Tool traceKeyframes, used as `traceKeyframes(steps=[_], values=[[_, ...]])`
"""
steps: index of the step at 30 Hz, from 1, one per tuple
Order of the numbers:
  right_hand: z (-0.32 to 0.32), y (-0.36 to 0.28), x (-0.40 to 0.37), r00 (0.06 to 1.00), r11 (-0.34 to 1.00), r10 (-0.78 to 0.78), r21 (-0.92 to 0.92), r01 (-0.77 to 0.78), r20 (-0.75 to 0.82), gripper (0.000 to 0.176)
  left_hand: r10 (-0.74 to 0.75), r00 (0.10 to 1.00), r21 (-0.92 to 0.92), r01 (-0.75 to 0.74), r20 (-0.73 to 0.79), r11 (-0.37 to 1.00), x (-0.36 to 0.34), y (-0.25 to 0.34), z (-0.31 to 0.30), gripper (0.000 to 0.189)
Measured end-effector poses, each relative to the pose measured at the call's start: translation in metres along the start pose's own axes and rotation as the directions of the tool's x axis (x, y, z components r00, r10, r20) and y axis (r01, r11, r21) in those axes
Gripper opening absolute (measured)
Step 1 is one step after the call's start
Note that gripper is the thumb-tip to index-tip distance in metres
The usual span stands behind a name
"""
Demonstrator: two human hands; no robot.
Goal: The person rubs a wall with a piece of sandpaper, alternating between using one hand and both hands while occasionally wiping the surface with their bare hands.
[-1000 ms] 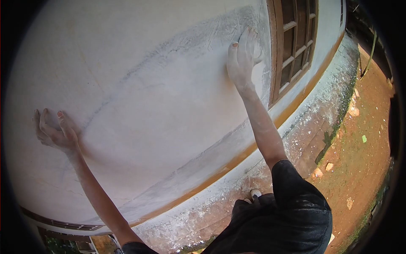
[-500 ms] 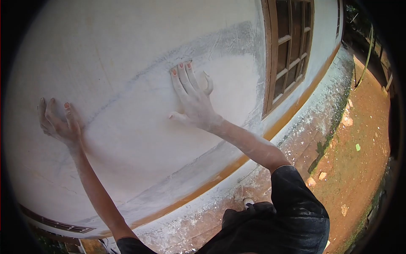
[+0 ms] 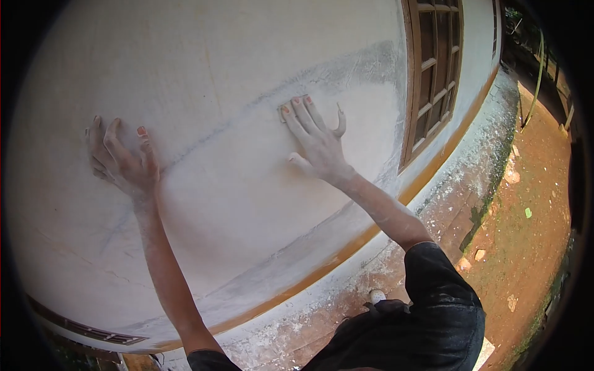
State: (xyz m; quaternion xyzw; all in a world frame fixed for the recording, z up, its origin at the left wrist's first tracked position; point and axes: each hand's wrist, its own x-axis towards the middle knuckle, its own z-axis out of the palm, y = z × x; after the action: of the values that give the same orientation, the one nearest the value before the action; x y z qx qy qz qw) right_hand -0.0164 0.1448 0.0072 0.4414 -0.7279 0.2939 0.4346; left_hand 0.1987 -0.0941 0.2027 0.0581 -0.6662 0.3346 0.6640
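Note:
A pale wall (image 3: 204, 68), with a grey smudged band (image 3: 247, 108) across it, fills most of the view. My right hand (image 3: 318, 145) lies flat against it just below the band, fingers extended and thumb spread. Under its fingertips is a thin piece of sandpaper (image 3: 283, 114), of which only the edges peek out. Further left, my left hand (image 3: 127, 157) rests its fingertips on the wall, fingers apart and slightly bent, holding nothing. Whitish dust coats both hands and the right forearm.
A brown-framed window (image 3: 433, 74) is set in the wall to the right. An ochre stripe (image 3: 346, 252) runs along the wall's base. Beside it, a dust-spattered ledge (image 3: 458, 179) borders reddish ground (image 3: 526, 247). A low vent (image 3: 93, 328) shows at lower left.
The view has shifted, moving the window rightward. My right hand has slid right and slightly down along the wall with the sandpaper. My left hand appears farther right and higher, still open.

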Motion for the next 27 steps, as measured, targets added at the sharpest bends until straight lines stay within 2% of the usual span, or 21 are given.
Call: traceKeyframes(steps=[1,3,4,6,7,8,10,11,13,14,16,17,18,19,20,22,23,24,25,26,27], values=[[-0.002,0.021,0.000,0.991,0.993,0.119,-0.019,-0.120,-0.062,0.085,-0.011,1.000,-0.001,0.011,0.007,1.000,-0.001,0.004,0.000,0.047],[0.011,0.070,0.008,0.865,0.902,0.432,0.104,-0.419,-0.255,0.080,-0.024,1.000,0.013,0.023,0.011,1.000,0.006,0.003,-0.001,0.047],[0.016,0.060,0.013,0.869,0.904,0.427,0.102,-0.414,-0.250,0.080,-0.030,0.999,0.044,0.029,0.023,0.999,0.007,0.006,0.001,0.049],[0.020,0.036,0.027,0.743,0.811,0.576,0.346,-0.471,-0.340,0.079,-0.061,0.997,0.059,0.059,0.036,0.997,0.002,0.008,-0.001,0.051],[0.020,0.005,0.026,0.838,0.904,0.416,0.257,-0.340,-0.355,0.077,-0.052,0.998,0.063,0.050,0.024,0.997,0.003,0.007,0.001,0.052],[0.013,-0.003,0.021,0.841,0.911,0.403,0.246,-0.331,-0.361,0.077,-0.042,0.999,0.072,0.041,0.014,0.997,0.004,0.007,0.002,0.054],[0.005,-0.022,0.008,0.985,0.995,0.101,-0.009,-0.103,-0.137,0.075,-0.054,0.998,0.056,0.053,0.017,0.997,0.005,0.007,0.001,0.055],[0.006,-0.035,-0.003,1.000,0.995,-0.020,-0.100,0.021,0.011,0.074,-0.043,0.999,0.033,0.042,0.033,0.999,0.003,0.006,-0.001,0.055],[0.003,0.012,0.010,0.937,0.956,0.290,0.021,-0.291,-0.195,0.075,-0.024,0.999,0.041,0.022,0.036,0.999,0.002,0.006,0.000,0.055],[0.009,0.019,0.026,0.938,0.958,0.283,0.021,-0.285,-0.197,0.075,-0.023,0.999,0.047,0.021,0.040,0.999,0.003,0.005,0.001,0.056],[0.008,0.031,0.032,0.645,0.709,0.705,0.279,-0.648,-0.295,0.076,-0.020,0.998,0.083,0.014,0.067,0.996,0.002,0.007,0.000,0.056],[0.005,0.012,0.027,0.646,0.715,0.699,0.268,-0.646,-0.305,0.076,-0.002,0.997,0.124,-0.008,0.075,0.992,0.004,0.008,0.000,0.056],[0.004,-0.024,0.021,0.832,0.881,0.472,0.191,-0.433,-0.291,0.075,-0.008,0.998,0.117,0.001,0.059,0.993,0.005,0.009,0.001,0.056],[0.003,-0.041,0.021,0.947,0.978,0.199,0.117,-0.175,-0.251,0.074,-0.013,0.998,0.121,0.006,0.056,0.993,0.005,0.008,0.001,0.056],[-0.001,-0.035,0.021,0.946,0.979,0.198,0.106,-0.176,-0.257,0.074,-0.010,0.998,0.121,0.003,0.063,0.993,0.004,0.008,0.001,0.056],[-0.003,-0.022,0.010,0.999,0.981,-0.025,-0.191,0.028,0.020,0.075,-0.002,0.998,0.100,-0.005,0.069,0.995,0.004,0.011,0.000,0.056],[-0.003,-0.004,0.017,0.978,0.970,0.164,-0.161,-0.183,-0.126,0.077,-0.012,0.997,0.105,0.004,0.071,0.994,0.003,0.009,-0.001,0.056],[0.001,0.007,0.034,0.980,0.972,0.150,-0.160,-0.171,-0.134,0.077,-0.018,0.998,0.116,0.011,0.059,0.993,0.007,0.006,0.000,0.056],[0.005,0.015,0.045,0.887,0.924,0.380,0.064,-0.377,-0.261,0.077,-0.004,0.998,0.110,-0.002,0.055,0.994,0.008,0.006,0.001,0.056],[0.003,0.015,0.046,0.729,0.791,0.609,0.298,-0.534,-0.311,0.077,0.011,0.998,0.094,-0.017,0.064,0.995,0.005,0.008,0.000,0.056],[0.000,0.014,0.044,0.732,0.794,0.606,0.289,-0.534,-0.312,0.077,0.004,0.998,0.088,-0.009,0.064,0.996,0.002,0.008,-0.001,0.056]])
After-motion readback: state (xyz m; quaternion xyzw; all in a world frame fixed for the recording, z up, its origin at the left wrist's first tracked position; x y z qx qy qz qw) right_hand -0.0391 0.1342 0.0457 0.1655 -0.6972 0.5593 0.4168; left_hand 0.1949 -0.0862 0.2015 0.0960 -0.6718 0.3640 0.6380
